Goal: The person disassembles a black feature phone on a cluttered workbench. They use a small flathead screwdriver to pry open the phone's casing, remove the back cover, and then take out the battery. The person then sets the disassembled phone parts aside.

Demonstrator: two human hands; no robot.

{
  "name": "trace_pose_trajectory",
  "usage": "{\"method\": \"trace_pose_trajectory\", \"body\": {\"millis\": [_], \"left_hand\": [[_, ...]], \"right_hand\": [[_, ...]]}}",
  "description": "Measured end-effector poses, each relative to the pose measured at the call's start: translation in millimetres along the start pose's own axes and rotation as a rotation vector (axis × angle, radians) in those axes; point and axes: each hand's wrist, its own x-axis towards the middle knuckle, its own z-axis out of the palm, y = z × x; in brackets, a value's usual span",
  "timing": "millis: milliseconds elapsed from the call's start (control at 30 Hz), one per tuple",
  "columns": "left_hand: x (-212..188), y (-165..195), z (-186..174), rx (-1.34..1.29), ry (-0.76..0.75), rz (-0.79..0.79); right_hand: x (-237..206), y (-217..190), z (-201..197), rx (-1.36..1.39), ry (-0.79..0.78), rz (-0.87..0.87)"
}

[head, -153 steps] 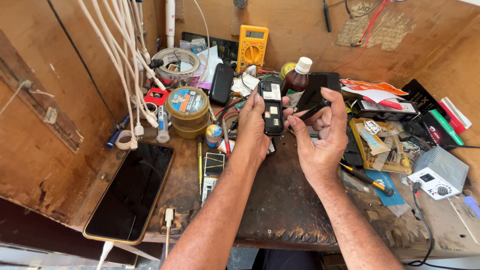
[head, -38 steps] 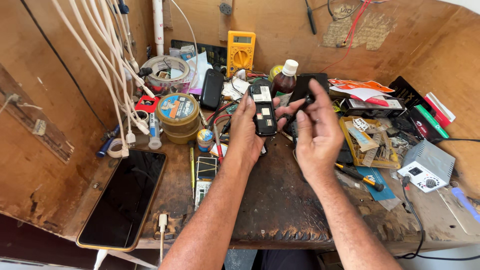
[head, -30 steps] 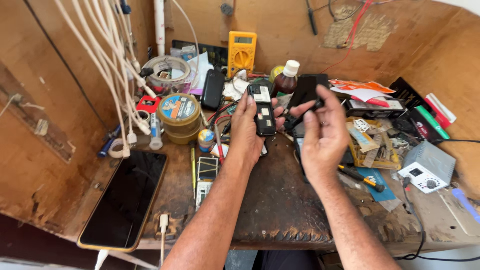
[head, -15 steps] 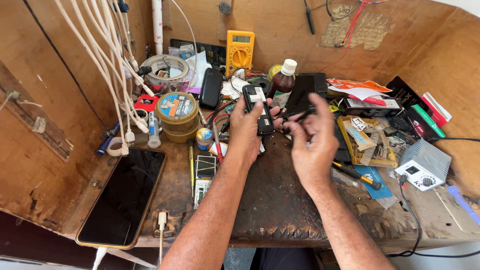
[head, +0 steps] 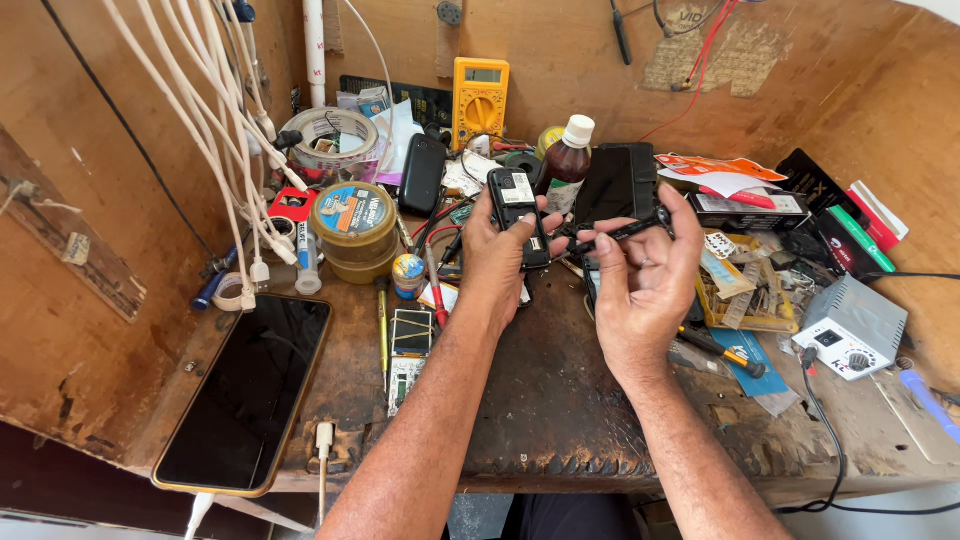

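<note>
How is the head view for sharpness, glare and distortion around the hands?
Head view: evenly lit with soft shadows; both hands, the left hand gripping the small phone and the right hand pinching a thin dark tool, look sharp, no motion blur. The big phone at left shows mild glare. Wide-angle lens bends the bench walls near the edges.
</note>
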Motion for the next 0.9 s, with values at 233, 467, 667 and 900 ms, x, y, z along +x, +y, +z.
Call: {"method": "trace_pose_trajectory", "body": {"millis": [233,467,667,900], "left_hand": [[-1.4,0.4,0.9,0.001,-0.004,0.006],[-1.4,-0.8,-0.2,0.013,-0.011,0.013],[-2.3,-0.3,2.1,0.053,-0.006,0.023],[-0.8,-2.2,6.1,0.158,-0.019,0.050]], "right_hand": [[-0.2,0.6,0.6,-0.022,-0.016,-0.009],[0.2,1.5,3.1,-0.018,0.004,-0.011],[0.1,4.2,3.0,-0.154,0.020,0.002],[-0.3,11.1,-4.2,-0.024,0.086,0.017]]}}
